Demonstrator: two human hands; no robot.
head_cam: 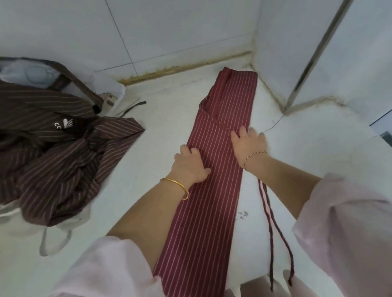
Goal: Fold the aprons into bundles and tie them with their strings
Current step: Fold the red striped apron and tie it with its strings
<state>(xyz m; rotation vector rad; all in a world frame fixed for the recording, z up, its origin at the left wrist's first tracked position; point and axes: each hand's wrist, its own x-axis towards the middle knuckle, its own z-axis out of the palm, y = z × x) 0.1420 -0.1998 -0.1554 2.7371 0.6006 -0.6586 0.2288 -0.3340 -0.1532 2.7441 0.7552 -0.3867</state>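
A red apron with thin white stripes (214,170) lies folded into a long narrow strip on the white surface, running from the near edge to the far wall corner. My left hand (189,164) rests flat on the strip's left edge near its middle. My right hand (248,142) presses flat on its right edge, fingers spread toward the wall. Two dark red strings (271,226) trail from under my right wrist down to the near edge.
A heap of brown striped aprons (53,157) lies at the left on a white bag (56,239) with handles. Behind it stands an open box (78,86). Tiled walls close the back, and a wall corner with a metal strip (311,65) stands at the right.
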